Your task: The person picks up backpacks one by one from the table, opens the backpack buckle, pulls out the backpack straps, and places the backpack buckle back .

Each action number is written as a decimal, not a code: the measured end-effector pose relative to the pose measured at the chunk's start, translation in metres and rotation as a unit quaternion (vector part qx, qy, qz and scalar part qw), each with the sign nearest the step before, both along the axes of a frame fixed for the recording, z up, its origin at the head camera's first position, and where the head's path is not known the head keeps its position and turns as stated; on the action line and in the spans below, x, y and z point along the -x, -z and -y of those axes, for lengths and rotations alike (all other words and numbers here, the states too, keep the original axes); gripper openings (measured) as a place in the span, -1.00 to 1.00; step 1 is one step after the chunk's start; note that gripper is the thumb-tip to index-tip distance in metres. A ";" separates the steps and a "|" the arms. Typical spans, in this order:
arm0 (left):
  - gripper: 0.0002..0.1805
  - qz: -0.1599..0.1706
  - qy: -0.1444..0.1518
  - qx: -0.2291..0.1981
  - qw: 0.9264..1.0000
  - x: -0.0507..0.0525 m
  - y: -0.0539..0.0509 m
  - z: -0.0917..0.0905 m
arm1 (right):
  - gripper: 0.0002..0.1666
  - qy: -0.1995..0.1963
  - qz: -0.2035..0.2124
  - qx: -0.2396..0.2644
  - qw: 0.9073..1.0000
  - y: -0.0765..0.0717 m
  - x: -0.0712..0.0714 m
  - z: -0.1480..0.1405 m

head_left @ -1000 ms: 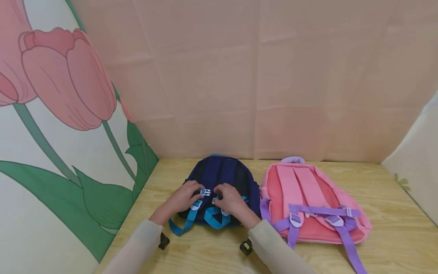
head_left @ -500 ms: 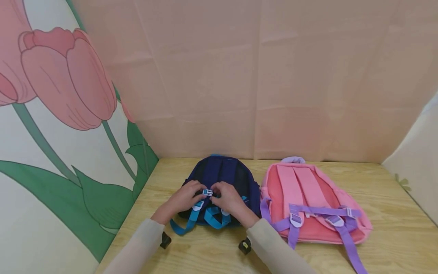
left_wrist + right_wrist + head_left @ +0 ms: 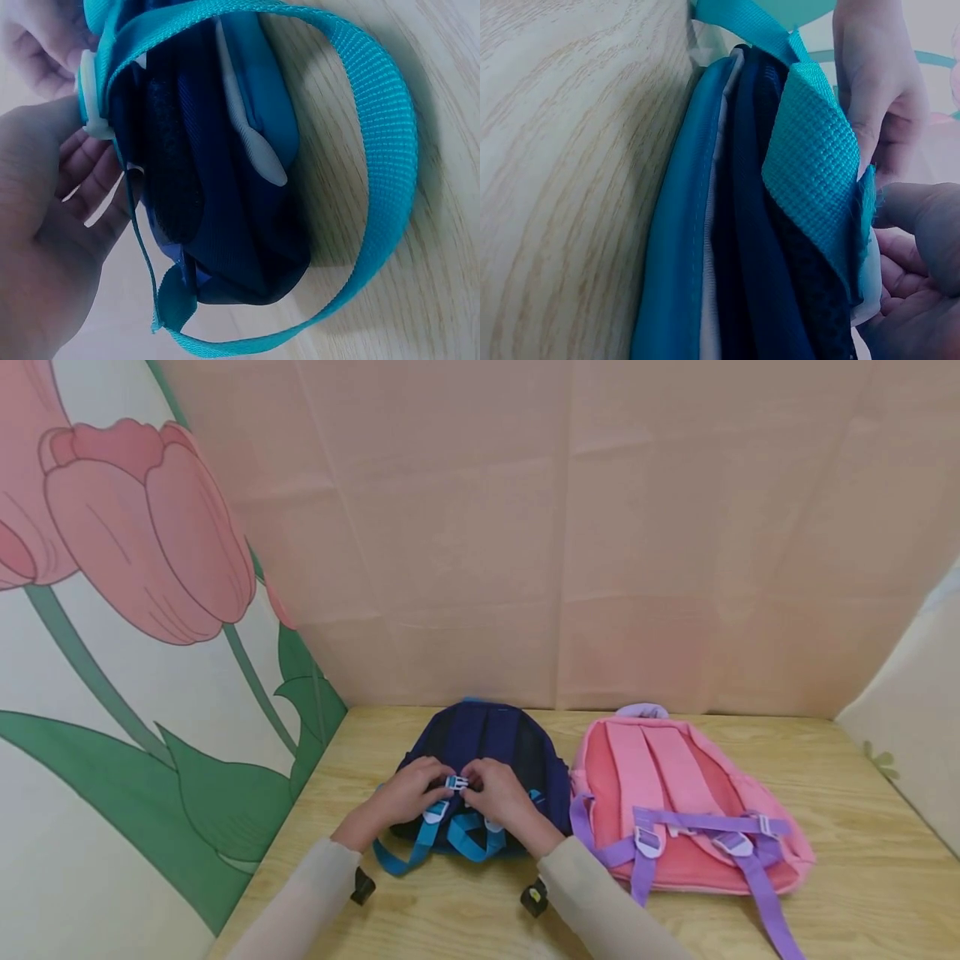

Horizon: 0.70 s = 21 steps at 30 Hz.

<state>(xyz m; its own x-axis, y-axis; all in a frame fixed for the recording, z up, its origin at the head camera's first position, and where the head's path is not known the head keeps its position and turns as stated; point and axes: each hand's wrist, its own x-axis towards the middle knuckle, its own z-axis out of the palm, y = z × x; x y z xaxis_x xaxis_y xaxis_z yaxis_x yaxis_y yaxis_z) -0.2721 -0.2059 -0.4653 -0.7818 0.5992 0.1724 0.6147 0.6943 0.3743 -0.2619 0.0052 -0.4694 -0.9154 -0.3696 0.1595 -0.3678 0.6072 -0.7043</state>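
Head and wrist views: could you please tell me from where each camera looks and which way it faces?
Head: on the person's head, facing forward and down at the navy backpack and pink backpack; left hand, right hand and sleeves show.
Left wrist: on that wrist, facing the navy backpack and a teal strap; left hand near, right hand partly visible beyond.
Right wrist: on that wrist, facing the navy backpack's edge; both hands partly show.
Shared: both wrist views include the navy backpack, wooden table and both hands.

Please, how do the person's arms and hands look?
The left hand and right hand wear no gloves. Long, plain, off-white sleeves end near the wrists. A small black device shows beside each cuff; the right one bears a small yellowish mark.
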 end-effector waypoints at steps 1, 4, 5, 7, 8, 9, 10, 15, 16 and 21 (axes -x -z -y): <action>-0.73 0.004 -0.004 0.001 1.000 0.000 0.000 0.000 | -0.82 -0.001 -0.001 0.001 1.000 0.000 0.000 0.000; -0.70 0.014 -0.017 0.008 1.000 0.000 -0.001 0.000 | -0.83 -0.001 -0.001 0.005 1.000 -0.001 0.000 0.000; -0.70 0.019 -0.022 0.011 1.000 0.000 -0.001 0.000 | -0.83 0.000 0.000 0.005 1.000 -0.001 0.000 0.000; -0.71 0.027 -0.030 0.017 0.999 0.000 -0.002 0.000 | -0.84 0.002 0.002 0.009 1.000 0.000 -0.001 0.000; -0.72 0.029 -0.034 0.019 0.999 0.000 -0.003 0.000 | -0.83 0.004 0.002 0.011 1.000 0.000 -0.001 0.000; -0.73 0.030 -0.036 0.019 0.999 -0.001 -0.004 0.000 | -0.83 0.005 0.004 0.013 1.000 0.000 -0.001 0.000; -0.73 0.031 -0.038 0.019 0.999 -0.001 -0.004 0.000 | -0.83 0.007 0.007 0.016 1.000 0.000 -0.002 0.001; -0.75 0.028 -0.042 0.010 0.999 -0.002 -0.008 0.000 | -0.79 0.004 0.005 0.027 1.000 0.000 -0.002 0.002; -0.76 0.029 -0.042 0.010 0.999 -0.002 -0.008 -0.001 | -0.79 0.003 0.002 0.028 1.000 0.000 -0.002 0.002; -0.75 0.018 -0.031 0.013 0.999 -0.002 -0.005 -0.002 | -0.83 0.000 -0.022 0.022 1.000 0.002 -0.002 0.002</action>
